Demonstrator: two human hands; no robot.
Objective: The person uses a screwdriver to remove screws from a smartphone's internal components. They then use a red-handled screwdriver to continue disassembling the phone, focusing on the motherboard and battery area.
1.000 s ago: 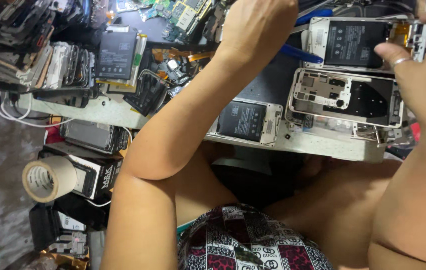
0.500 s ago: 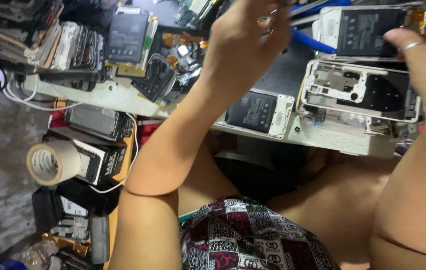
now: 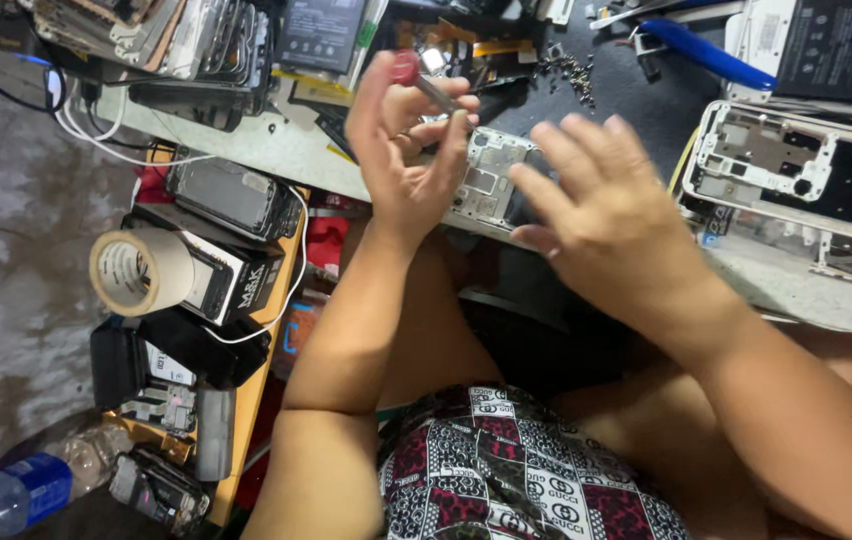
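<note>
- Cluttered repair bench [image 3: 276,150] lies under your hands.
- Your left hand [image 3: 408,150] grips a red-capped screwdriver [image 3: 424,84], fingers closed around it.
- Your right hand [image 3: 601,215] rests, fingers released, on the opened phone frame [image 3: 486,180] just below the screwdriver tip.

left hand [image 3: 408,150] is curled up tight, fingers pinched together, right hand [image 3: 601,205] flat and spread, palm down, both forearms reaching forward

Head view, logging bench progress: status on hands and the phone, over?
Left hand grips red-capped screwdriver, tip on opened phone frame. Right hand flat, steadying the frame. Loose screws lie behind; nothing in the way.
</note>
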